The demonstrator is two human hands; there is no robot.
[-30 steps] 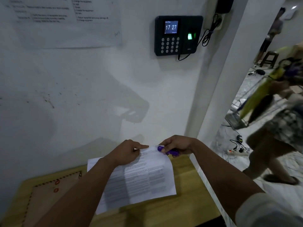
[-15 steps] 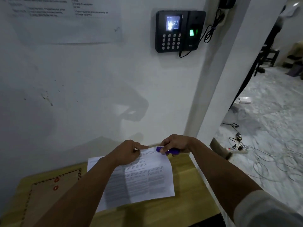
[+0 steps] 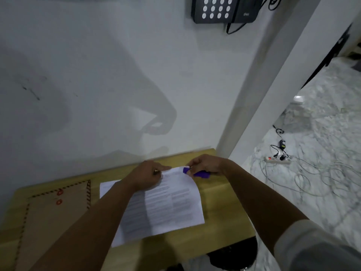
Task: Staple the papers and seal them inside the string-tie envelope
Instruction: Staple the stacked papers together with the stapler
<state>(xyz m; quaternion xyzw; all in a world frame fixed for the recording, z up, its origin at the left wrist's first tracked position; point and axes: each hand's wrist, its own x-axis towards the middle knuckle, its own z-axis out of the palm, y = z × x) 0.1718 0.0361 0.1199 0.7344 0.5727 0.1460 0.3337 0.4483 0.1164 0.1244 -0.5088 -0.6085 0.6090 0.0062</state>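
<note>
In the head view, the papers [image 3: 164, 202] were laid on the wooden table [image 3: 220, 227], their far edge held down by the left hand [image 3: 146, 178], fingers curled and the forefinger stretched along it, while the purple stapler [image 3: 197, 173] was gripped in the right hand [image 3: 207, 165] at the far right corner, its mouth over that corner. The string-tie envelope [image 3: 52, 218] was left flat at the near left, untouched. A slipped sheet could be missed by the staple if the pressing hand were eased, and a shallow bite might only tear the corner.
</note>
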